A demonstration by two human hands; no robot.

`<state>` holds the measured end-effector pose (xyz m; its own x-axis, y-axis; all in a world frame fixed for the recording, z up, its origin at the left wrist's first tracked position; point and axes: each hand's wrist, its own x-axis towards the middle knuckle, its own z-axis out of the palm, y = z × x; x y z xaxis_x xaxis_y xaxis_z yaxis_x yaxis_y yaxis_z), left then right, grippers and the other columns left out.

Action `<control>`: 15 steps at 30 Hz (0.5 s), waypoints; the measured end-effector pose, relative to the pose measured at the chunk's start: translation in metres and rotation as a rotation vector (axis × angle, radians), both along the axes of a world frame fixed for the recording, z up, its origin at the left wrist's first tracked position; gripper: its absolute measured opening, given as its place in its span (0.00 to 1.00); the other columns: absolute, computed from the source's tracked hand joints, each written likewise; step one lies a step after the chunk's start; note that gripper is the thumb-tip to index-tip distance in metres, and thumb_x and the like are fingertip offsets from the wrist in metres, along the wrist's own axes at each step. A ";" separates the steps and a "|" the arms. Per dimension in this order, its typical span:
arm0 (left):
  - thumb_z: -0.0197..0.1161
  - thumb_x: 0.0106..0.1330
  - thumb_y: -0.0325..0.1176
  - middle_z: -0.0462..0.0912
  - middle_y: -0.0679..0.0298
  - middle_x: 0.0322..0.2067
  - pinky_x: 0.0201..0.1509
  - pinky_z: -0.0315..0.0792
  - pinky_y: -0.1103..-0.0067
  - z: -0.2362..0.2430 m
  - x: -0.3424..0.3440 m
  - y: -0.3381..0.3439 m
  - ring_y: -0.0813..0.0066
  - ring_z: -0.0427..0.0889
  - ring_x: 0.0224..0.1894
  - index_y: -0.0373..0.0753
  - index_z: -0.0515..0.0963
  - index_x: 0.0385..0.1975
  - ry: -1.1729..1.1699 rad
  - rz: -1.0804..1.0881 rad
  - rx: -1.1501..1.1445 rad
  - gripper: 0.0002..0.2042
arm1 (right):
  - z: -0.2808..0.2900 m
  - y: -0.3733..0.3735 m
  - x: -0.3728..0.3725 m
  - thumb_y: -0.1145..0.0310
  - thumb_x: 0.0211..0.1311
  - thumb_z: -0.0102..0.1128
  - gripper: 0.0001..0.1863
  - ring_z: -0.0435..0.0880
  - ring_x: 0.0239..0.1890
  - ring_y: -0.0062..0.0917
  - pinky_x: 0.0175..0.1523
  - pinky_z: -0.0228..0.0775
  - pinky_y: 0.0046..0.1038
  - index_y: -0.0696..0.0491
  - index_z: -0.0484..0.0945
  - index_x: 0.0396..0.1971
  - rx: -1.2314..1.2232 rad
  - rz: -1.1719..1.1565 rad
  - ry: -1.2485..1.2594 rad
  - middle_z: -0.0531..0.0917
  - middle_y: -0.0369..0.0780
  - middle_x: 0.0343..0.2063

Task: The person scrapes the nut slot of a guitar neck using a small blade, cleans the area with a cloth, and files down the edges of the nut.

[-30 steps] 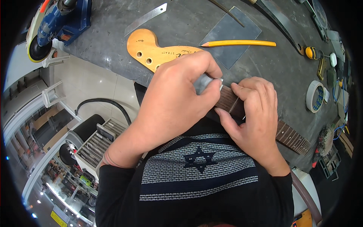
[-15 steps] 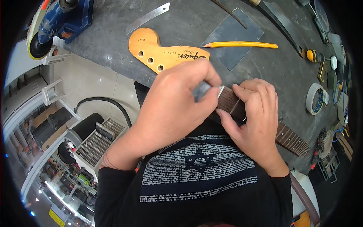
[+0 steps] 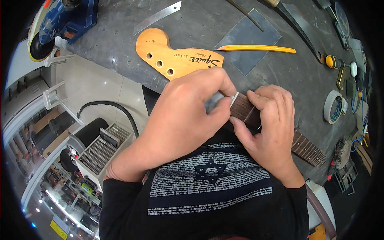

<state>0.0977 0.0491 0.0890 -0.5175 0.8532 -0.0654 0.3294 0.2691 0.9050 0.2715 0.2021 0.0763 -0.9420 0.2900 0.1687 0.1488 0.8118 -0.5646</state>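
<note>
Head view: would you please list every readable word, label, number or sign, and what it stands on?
Guitar headstock: black script and smaller lettering, not copied.
Shirt: rows of pale lettering and a dark six-pointed star, not copied.
Tape roll: blue print, too small to read.
Yellow label: too small.

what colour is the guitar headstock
The headstock is amber-yellow with black lettering, best seen in the head view.
</note>
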 end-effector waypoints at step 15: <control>0.72 0.71 0.16 0.82 0.68 0.44 0.53 0.79 0.80 0.002 -0.002 0.008 0.82 0.85 0.47 0.34 0.77 0.57 -0.138 0.020 -0.033 0.18 | 0.001 0.000 -0.001 0.67 0.49 0.89 0.35 0.84 0.58 0.46 0.64 0.73 0.51 0.56 0.82 0.58 0.006 0.003 -0.009 0.85 0.44 0.52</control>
